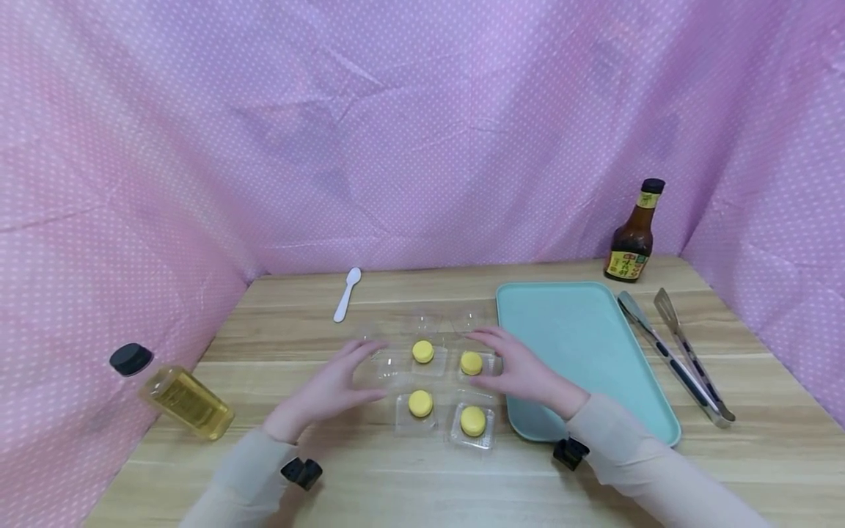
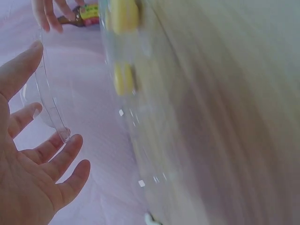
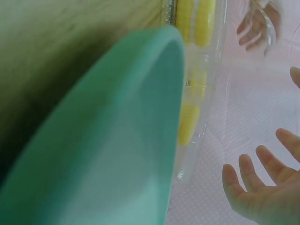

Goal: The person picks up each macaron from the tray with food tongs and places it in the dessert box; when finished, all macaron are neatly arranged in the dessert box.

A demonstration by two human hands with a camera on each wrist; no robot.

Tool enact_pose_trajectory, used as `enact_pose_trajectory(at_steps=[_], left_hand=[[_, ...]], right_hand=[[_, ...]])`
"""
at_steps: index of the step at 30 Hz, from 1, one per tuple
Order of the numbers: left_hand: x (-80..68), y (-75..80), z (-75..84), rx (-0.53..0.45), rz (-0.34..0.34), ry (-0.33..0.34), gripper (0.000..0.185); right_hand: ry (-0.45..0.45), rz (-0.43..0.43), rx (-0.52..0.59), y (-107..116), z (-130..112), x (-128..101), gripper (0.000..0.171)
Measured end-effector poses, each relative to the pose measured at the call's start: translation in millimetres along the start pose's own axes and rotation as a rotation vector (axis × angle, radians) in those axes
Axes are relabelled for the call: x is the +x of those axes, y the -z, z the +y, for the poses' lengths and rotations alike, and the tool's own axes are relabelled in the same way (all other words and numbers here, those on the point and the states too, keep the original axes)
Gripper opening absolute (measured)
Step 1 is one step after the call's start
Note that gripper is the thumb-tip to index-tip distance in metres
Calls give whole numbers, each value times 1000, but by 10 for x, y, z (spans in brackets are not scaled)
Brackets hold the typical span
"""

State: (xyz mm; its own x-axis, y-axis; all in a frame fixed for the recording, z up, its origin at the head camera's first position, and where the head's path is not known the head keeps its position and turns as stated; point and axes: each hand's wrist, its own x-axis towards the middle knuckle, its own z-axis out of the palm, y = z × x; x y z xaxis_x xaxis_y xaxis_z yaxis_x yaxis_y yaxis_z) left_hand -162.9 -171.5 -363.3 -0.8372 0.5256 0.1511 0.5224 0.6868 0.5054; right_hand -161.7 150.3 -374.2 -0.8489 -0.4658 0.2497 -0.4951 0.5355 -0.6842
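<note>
My left hand holds a clear plastic lid by its edge, between thumb and fingertips, raised above the table. My right hand hovers over the rear right of the clear packages, fingers spread and bent with nothing seen between them. Below and between the hands sit several yellow macarons, among them a front left macaron, a front right macaron, a rear left macaron and a rear right macaron. Each rests in a small clear plastic tray; the transparent outlines are hard to separate.
A turquoise tray lies under and beside my right forearm. Tongs and a slotted turner lie right of it. A dark sauce bottle stands behind, a white spoon lies back left, and an oil bottle stands left.
</note>
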Motion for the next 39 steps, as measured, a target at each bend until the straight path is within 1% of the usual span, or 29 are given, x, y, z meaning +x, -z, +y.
enact_pose_trajectory(at_steps=[3, 7, 11, 15, 19, 23, 27, 32, 36, 39], left_hand=[[70, -31, 102, -20, -28, -7, 73], [165, -88, 219, -51, -59, -38, 73], [259, -155, 319, -72, -90, -60, 73], [330, -215, 387, -51, -110, -78, 73], [391, -266, 456, -16, -128, -102, 72], [451, -305, 518, -5, -154, -134, 72], [494, -337, 561, 4, -172, -146, 74], [515, -369, 601, 20, -190, -147, 78], [514, -403, 622, 49, -209, -157, 78], [508, -433, 628, 53, -228, -160, 77]], right_hand=[[30, -5, -14, -14, -13, -5, 68], [69, -11, -48, -21, -32, -25, 72], [94, -12, -49, -11, -59, -48, 76], [111, -9, -50, -9, -67, -56, 78], [109, -14, -63, -7, -76, -68, 78], [101, -24, -76, -1, -80, -88, 77], [94, -28, -101, 11, -81, -106, 75], [82, -29, -183, 18, -84, -132, 72], [57, -37, -241, 5, -99, -171, 73], [41, -43, -278, -15, -121, -205, 74]])
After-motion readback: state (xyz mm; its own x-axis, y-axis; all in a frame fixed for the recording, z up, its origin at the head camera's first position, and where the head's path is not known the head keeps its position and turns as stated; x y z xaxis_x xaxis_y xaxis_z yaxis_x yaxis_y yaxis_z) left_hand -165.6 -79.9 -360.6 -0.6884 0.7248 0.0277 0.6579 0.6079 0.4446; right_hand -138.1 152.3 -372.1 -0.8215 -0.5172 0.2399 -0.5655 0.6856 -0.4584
